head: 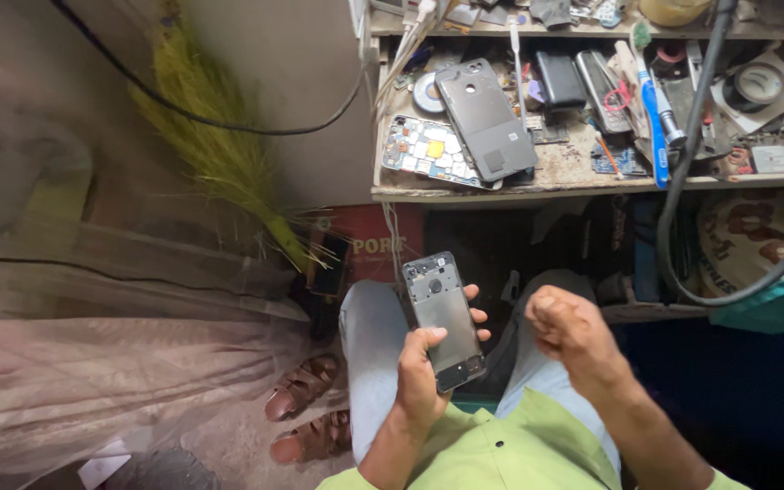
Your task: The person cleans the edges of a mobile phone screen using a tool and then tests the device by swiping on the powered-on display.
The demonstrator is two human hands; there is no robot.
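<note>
L hand grips opened phone, long axis upright, over lap | R hand fisted, empty?, just right of phone, apart

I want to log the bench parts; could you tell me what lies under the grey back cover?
A circuit board lies partly under the back cover; its right part is hidden.

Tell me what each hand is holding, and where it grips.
Left hand holds the opened phone by its lower half, fingers wrapped round the edges. Right hand is a closed fist; anything inside is hidden.
</note>
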